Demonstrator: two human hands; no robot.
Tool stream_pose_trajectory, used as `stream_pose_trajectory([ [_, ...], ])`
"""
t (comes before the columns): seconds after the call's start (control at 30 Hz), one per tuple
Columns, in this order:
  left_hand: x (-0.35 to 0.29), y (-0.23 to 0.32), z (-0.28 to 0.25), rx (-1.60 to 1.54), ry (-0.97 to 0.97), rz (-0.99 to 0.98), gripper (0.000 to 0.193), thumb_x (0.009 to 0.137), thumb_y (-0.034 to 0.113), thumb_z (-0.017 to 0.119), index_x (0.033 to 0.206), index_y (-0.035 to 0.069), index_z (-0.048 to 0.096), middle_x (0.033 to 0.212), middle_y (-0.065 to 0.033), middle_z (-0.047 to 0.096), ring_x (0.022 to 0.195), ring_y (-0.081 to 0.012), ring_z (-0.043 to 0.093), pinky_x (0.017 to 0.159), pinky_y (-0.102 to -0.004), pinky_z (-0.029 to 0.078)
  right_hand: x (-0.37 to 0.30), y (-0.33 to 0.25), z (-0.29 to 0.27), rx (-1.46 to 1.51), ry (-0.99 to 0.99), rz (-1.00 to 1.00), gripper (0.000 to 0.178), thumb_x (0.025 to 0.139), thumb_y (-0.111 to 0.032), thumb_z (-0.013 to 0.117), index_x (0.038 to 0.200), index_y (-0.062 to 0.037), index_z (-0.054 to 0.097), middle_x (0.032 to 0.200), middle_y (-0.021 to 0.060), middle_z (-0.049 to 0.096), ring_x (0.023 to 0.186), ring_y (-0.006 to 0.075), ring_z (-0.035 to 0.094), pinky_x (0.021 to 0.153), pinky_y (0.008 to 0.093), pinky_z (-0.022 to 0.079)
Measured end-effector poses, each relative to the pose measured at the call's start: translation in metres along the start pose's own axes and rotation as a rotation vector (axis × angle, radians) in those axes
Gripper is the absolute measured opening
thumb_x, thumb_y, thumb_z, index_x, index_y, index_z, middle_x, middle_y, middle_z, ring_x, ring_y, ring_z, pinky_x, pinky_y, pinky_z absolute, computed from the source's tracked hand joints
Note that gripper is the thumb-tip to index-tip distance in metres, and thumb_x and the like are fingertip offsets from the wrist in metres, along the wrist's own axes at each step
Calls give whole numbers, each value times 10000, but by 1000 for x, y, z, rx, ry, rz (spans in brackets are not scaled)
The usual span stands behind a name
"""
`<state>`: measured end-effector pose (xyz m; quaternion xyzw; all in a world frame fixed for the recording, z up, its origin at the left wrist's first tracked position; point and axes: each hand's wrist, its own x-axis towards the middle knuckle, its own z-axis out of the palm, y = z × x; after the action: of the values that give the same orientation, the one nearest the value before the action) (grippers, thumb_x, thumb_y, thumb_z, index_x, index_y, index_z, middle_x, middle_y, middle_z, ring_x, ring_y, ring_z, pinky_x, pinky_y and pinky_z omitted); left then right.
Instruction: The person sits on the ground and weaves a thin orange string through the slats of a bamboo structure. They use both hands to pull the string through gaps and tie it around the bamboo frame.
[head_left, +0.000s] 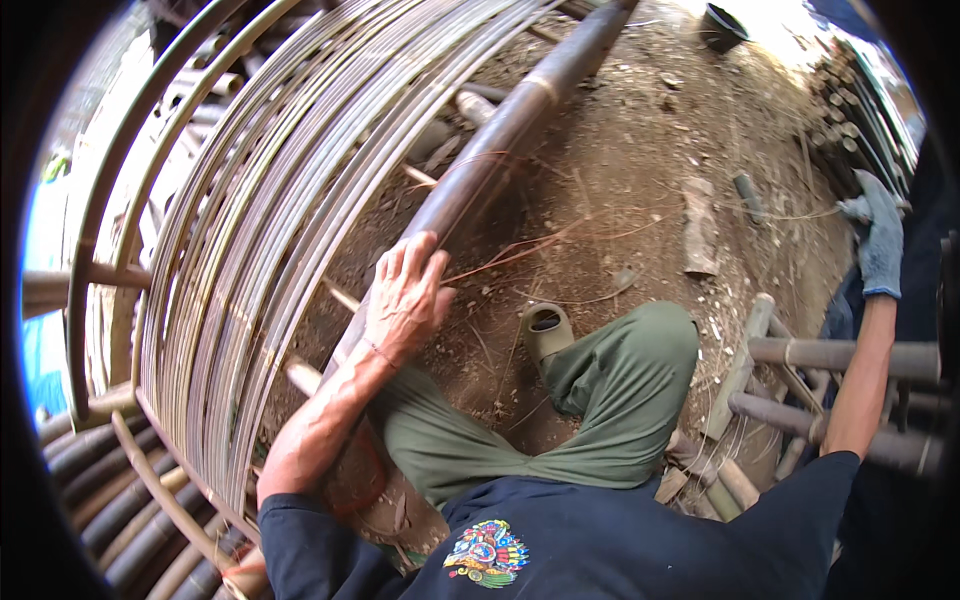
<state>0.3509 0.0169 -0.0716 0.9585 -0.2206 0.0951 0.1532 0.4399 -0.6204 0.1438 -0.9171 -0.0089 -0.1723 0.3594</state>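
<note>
My bare left hand (405,295) is closed over a thick dark bamboo pole (510,125), which slants from my lap toward the far top. The hand is slightly smeared by motion. Thin reddish strands (545,240) run from beside its fingers toward the right; whether they are wire or fibre I cannot tell. Out at the far right, my right hand (877,240) wears a grey-blue glove, with its fingers closed round a thin strand (790,215) that stretches leftward. Left of the pole, a curved panel of many narrow bamboo strips (270,200) stands close by.
Dark bamboo poles (120,520) lie stacked at the lower left. More cut poles (850,110) pile up at the far right, below a black bucket (722,28). A bamboo frame (840,357) stands beside my right arm. A loose bamboo piece (700,228) lies on the dirt floor.
</note>
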Motion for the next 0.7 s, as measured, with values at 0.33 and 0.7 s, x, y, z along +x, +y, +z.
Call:
stream_pose_trajectory([
  [0.33, 144, 190, -184, -1447, 28, 446, 842, 824, 387, 773, 1331, -180, 410, 1022, -244, 698, 896, -277, 707, 821, -336, 570, -94, -306, 84, 129, -108, -291, 265, 938, -63, 654, 1200, -36, 689, 1080, 23, 702, 753, 25, 578, 679, 190, 518],
  [0.7, 82, 156, -184, -1179, -203, 614, 525, 943, 495, 628, 1135, 6, 630, 995, -132, 663, 967, -224, 653, 797, -380, 557, -111, -352, 12, -179, 262, -627, 402, 878, -15, 663, 1273, -19, 590, 1191, 71, 586, 1016, 166, 586, 872, 292, 475],
])
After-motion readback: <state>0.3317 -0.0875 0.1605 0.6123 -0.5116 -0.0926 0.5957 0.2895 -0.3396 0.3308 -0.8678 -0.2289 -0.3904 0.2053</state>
